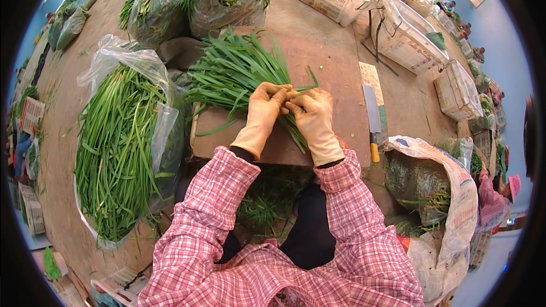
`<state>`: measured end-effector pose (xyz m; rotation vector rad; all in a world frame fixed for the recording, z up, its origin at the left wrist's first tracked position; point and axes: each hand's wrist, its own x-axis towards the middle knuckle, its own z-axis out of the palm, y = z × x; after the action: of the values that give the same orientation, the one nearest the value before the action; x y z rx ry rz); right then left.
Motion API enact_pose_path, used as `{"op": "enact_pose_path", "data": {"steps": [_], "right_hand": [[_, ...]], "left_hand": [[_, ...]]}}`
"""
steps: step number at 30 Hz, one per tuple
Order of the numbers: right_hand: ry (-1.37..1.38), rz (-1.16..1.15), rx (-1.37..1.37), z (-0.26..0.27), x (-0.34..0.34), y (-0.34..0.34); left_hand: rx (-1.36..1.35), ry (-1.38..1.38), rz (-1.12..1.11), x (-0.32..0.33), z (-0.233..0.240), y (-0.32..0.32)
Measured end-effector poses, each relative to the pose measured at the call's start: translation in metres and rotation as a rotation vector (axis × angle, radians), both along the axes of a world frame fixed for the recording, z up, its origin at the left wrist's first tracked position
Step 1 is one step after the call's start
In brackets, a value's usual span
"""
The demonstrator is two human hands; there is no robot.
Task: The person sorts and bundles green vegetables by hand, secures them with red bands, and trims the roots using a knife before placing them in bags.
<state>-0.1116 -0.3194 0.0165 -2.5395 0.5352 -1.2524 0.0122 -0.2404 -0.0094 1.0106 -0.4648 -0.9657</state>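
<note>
On a brown board (281, 136) in front of me lies a loose bunch of long, flat green leaves, like garlic chives (239, 72). Its leaf ends fan to the upper left, and its stalks run out under my hands towards the board's near edge. My left hand (266, 106), in a cream rubber glove, and my right hand (313, 113), gloved alike, meet fingertip to fingertip over the bunch. Both pinch a thin green stalk, mostly hidden by the fingers. One bent leaf (313, 77) sticks up beside the right fingers.
At left stands a clear plastic bag (164, 125) packed with greens; further full bags (160, 13) sit beyond the board. A cleaver (372, 113) with a yellow-ended handle lies right. Nearby are a woven sack (458, 200) and white plastic crates (411, 36). Other people (495, 196) sit farther off.
</note>
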Motion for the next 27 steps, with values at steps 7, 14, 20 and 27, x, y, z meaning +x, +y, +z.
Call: {"op": "enact_pose_path", "data": {"steps": [7, 14, 20, 27], "right_hand": [[0.328, -0.203, 0.299, 0.042, 0.011, -0.009], [0.620, -0.348, 0.768, 0.042, 0.031, -0.042], [0.443, -0.359, 0.816, 0.012, 0.004, -0.045], [0.169, -0.247, 0.376, -0.013, 0.002, -0.031]], "left_hand": [[0.204, -0.835, -0.033, 0.002, 0.003, 0.002], [0.190, -0.640, -0.099, -0.011, 0.009, -0.004], [0.054, -0.960, 0.013, -0.018, 0.000, -0.010], [-0.084, -1.212, 0.274, 0.004, 0.016, -0.015]]}}
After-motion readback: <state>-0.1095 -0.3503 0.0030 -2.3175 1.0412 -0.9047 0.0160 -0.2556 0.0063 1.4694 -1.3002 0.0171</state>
